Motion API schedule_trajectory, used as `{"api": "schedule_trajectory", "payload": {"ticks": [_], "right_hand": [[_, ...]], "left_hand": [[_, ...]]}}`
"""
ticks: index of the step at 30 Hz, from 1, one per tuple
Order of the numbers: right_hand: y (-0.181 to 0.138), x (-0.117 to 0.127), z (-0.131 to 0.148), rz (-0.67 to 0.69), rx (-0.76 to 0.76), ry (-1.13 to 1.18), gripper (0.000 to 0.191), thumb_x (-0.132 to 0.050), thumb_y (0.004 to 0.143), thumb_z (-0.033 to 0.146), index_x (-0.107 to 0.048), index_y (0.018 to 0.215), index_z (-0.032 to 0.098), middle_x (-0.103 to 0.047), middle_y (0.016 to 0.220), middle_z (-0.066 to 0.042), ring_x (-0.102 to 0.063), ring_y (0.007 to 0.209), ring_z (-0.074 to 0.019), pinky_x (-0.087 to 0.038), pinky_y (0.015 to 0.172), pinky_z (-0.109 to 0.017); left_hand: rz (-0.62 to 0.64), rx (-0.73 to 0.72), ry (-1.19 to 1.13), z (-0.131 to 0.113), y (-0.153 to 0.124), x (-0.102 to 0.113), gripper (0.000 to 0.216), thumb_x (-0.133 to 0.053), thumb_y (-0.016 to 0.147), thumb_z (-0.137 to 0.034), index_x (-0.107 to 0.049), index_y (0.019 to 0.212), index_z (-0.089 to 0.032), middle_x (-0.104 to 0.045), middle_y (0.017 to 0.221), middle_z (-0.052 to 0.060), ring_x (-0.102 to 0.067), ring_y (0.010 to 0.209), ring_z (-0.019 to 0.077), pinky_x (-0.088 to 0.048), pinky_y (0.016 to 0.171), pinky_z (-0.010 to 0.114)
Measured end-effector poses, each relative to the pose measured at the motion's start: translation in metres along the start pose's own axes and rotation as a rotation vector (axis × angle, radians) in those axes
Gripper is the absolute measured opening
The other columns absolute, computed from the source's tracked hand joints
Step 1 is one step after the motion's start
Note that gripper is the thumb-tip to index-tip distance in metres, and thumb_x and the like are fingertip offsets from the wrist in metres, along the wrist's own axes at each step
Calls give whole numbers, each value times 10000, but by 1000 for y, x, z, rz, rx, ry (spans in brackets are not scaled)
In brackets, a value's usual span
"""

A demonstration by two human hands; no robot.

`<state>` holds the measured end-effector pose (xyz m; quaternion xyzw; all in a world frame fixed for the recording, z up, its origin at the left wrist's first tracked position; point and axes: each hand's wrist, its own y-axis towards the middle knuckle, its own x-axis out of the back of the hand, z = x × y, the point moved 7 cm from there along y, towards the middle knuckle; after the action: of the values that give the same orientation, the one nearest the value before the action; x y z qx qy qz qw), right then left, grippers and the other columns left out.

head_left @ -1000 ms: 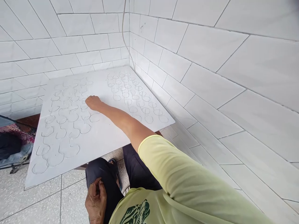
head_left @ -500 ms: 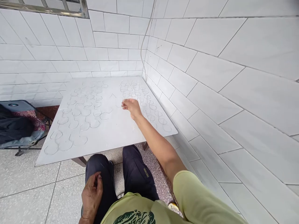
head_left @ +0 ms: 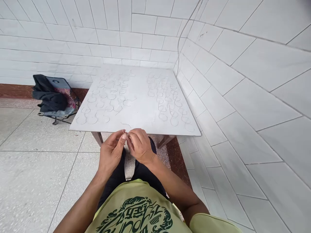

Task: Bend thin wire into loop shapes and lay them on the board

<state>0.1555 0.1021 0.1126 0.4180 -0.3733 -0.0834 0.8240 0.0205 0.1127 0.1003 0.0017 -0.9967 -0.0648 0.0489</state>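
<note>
Both hands meet just in front of the near edge of a white board (head_left: 138, 116), above my knees. My left hand (head_left: 111, 154) and my right hand (head_left: 140, 145) pinch a thin piece of bent wire (head_left: 126, 127) between their fingertips; its free end curls up over the board's edge. On the board lie two groups of bent wire pieces: larger hook-like curls on the left (head_left: 107, 100) and small loops on the right (head_left: 167, 100).
The board rests on a low stand in the corner of white tiled walls (head_left: 243, 81). A thin cable (head_left: 184, 35) hangs down the corner. A folding chair with dark clothes (head_left: 53, 95) stands at the left on the speckled floor (head_left: 31, 155).
My right hand reached among the wire pieces on the board, then drew back to my lap. My left hand rose from my knee to meet it. The view tilted down.
</note>
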Motion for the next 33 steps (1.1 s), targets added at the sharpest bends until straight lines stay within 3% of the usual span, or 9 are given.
{"api": "schedule_trajectory", "payload": {"ticks": [5, 9, 12, 15, 20, 28, 33], "right_hand": [[-26, -10, 20, 66, 78, -98, 141, -500, 1023, 139, -630, 1026, 194, -699, 1013, -122, -640, 948, -256, -543, 850, -439], [-44, 2, 33, 87, 105, -31, 155, -522, 1012, 142, -639, 1102, 187, -702, 1084, -128, -651, 1033, -260, -561, 918, -447], [-53, 29, 38, -35, 46, 23, 200, -586, 987, 178, -623, 1183, 191, -681, 1167, -154, -635, 1150, -286, -551, 1007, -490], [-60, 50, 33, -151, -97, 47, 240, -630, 974, 215, -602, 1211, 194, -684, 1169, -163, -648, 1138, -291, -557, 1000, -494], [-73, 35, 22, 13, -263, 165, 217, -512, 1054, 241, -602, 1248, 206, -753, 941, -74, -729, 832, -192, -607, 825, -336], [-109, 22, 24, 120, -254, 145, 318, -410, 1067, 163, -661, 1264, 177, -785, 1064, -104, -761, 938, -189, -616, 886, -329], [-130, 23, 23, 129, -330, 235, 296, -429, 1082, 208, -680, 1239, 205, -786, 1062, -70, -759, 930, -161, -616, 883, -305]], "left_hand": [[-57, 78, -49, 13, -20, 5, 335, -742, 894, -445, -797, 1061, -160, -781, 1034, 89, -678, 825, 178, -564, 760, 307], [-54, 113, -57, 17, -32, 10, 297, -753, 880, -419, -798, 997, -150, -760, 918, 69, -627, 725, 138, -504, 645, 252], [-27, 124, -59, 16, -44, 13, 314, -742, 889, -424, -792, 1022, -144, -761, 882, 75, -616, 692, 135, -510, 640, 261], [-21, 126, -16, 15, -56, 13, 328, -735, 896, -420, -795, 1054, -139, -769, 876, 78, -621, 688, 137, -520, 628, 259], [-9, 62, 161, 16, -72, 6, 317, -697, 925, -397, -805, 1113, -166, -780, 879, 56, -653, 700, 153, -543, 634, 258], [16, -75, 312, 26, -80, 2, 294, -652, 953, -358, -803, 1152, -202, -767, 874, 40, -663, 711, 158, -548, 682, 278], [182, 90, 129, 48, -84, -10, 268, -704, 925, -362, -820, 1117, -215, -698, 758, 7, -564, 612, 121, -466, 578, 244]]}}
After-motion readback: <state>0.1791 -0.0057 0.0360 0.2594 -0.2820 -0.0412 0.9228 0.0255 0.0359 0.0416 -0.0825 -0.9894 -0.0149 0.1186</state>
